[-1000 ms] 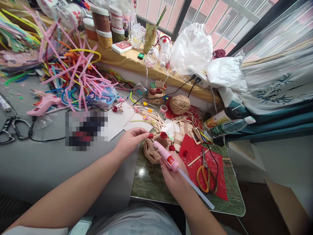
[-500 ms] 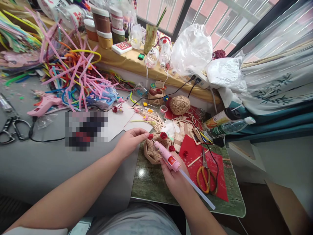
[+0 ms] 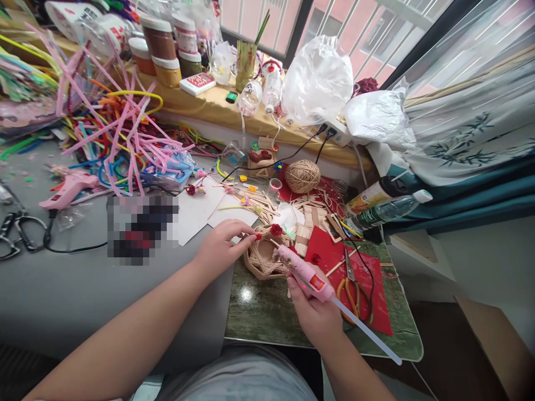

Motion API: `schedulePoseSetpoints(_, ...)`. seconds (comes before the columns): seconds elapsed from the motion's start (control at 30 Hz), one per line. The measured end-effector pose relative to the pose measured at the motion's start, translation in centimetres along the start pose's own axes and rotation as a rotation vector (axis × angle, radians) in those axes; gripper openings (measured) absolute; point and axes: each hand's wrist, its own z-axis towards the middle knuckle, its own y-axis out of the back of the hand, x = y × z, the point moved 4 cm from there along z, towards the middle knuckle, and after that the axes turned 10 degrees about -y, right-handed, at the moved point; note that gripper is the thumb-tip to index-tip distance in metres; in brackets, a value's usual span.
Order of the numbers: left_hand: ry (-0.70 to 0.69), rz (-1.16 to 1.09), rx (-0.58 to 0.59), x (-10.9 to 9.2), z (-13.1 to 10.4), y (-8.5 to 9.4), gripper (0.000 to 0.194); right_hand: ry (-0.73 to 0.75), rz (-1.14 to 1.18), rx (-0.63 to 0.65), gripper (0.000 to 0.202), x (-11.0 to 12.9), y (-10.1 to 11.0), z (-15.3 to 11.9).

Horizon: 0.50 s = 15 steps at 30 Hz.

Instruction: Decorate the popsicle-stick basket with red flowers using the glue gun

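Observation:
My right hand [image 3: 318,318] is wrapped around a pink glue gun [image 3: 301,272], and a long translucent glue stick [image 3: 368,330] sticks out of its back end. The gun's nozzle points over a small twine-wound basket [image 3: 262,273] on the green tabletop. At the basket's left rim, my left hand [image 3: 221,253] pinches a small red flower [image 3: 258,236] between thumb and fingers. Another red paper rose [image 3: 276,229] sits on the far rim, and a third is partly hidden behind the gun.
Scissors with orange handles [image 3: 354,295] lie on red paper [image 3: 382,278] at the right. Behind the basket are wooden sticks and a ball of twine [image 3: 302,176]. A second pink glue gun [image 3: 69,189] and pipe cleaners [image 3: 134,128] lie left. A bottle [image 3: 388,213] leans at the right.
The glue gun in my right hand has drawn back to the right, away from the flower at the left rim. My left hand stays at that flower. The view has shifted slightly.

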Motion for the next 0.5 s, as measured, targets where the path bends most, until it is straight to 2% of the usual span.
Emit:
schedulePoseSetpoints(0.17, -0.205, 0.122, 0.008, -0.6, 0.1, -0.1, 0.016, -0.031, -0.008, -0.103, 0.02, -1.0, 0.9, 0.0)
schedulePoseSetpoints(0.5, -0.402, 0.328, 0.102, -1.0, 0.1, 0.3, 0.014, -0.069, 0.065, -0.026, 0.021, -2.2, 1.0, -0.2)
